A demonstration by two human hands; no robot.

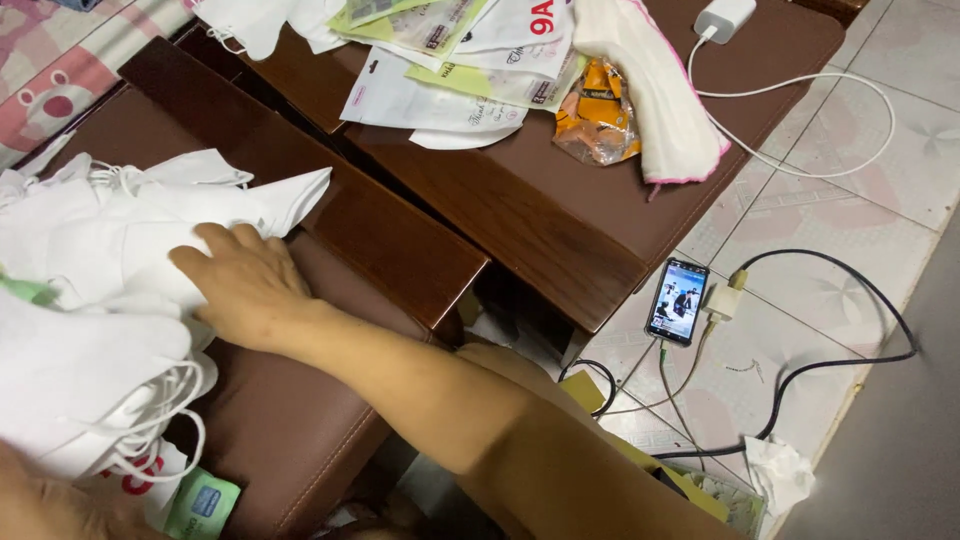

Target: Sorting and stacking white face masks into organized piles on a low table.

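Fingers [215, 245] of your right hand [245, 285] lie spread and flat on the white mask pile [110, 240], which extends leftward; your left hand is unseen.

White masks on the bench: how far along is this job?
Done, it seems: flat packets lie heaped on the far table. In hand: the right hand rests open on the loose masks. Left: that whole loose heap, which spreads down to the bottom edge.
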